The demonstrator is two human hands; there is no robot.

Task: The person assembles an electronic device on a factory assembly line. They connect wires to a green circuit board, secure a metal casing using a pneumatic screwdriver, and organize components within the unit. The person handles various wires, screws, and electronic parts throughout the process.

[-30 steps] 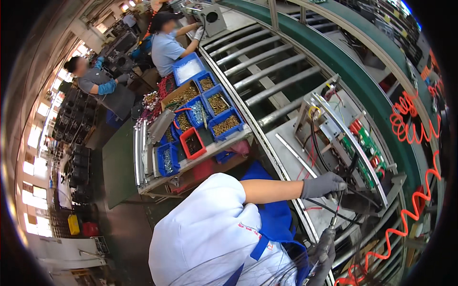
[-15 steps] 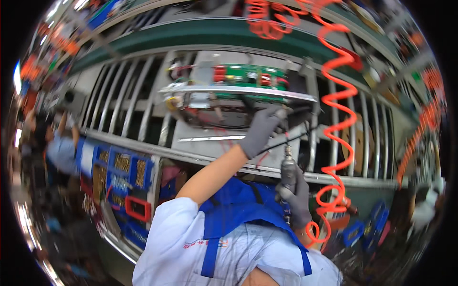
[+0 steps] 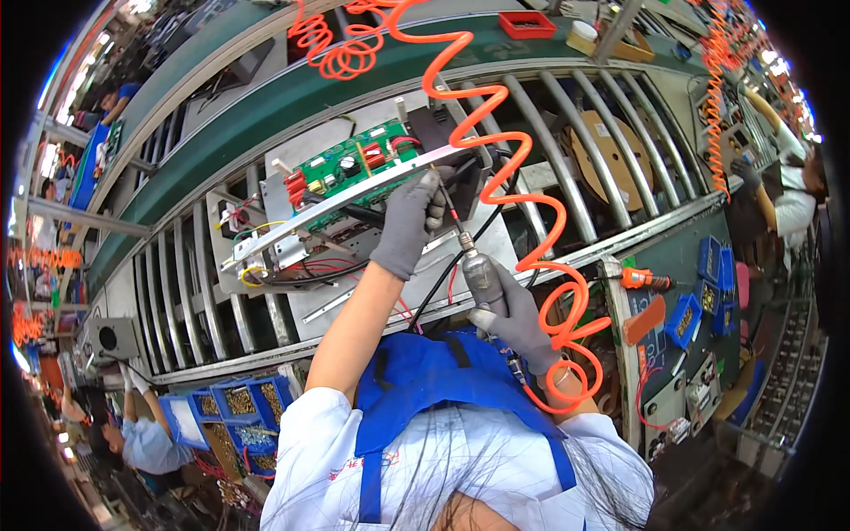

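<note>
My right hand (image 3: 518, 323), in a grey glove, is closed around a grey air screwdriver (image 3: 482, 281). The driver's long bit (image 3: 451, 208) slants up to the edge of a long metal rail (image 3: 359, 196) on an electronic assembly. My left hand (image 3: 407, 223), also gloved, sits beside the bit near the rail's right end. Its fingers are curled closed, and what they pinch, if anything, is hidden. Behind the rail lies a green circuit board (image 3: 350, 164) with red and black parts. Wires and metal brackets show below the rail.
An orange coiled air hose (image 3: 553, 221) loops down on the right to the driver. The assembly rests on a roller conveyor (image 3: 208, 283). Blue bins of small metal parts (image 3: 239, 400) stand at lower left. An orange-handled tool (image 3: 644, 279) lies on the right bench. Other people work at both sides.
The view has turned, so the assembly now lies slanted and further left. The driver and both hands appear further left too, with the bit's tip now against the rail. Both hands remain closed.
</note>
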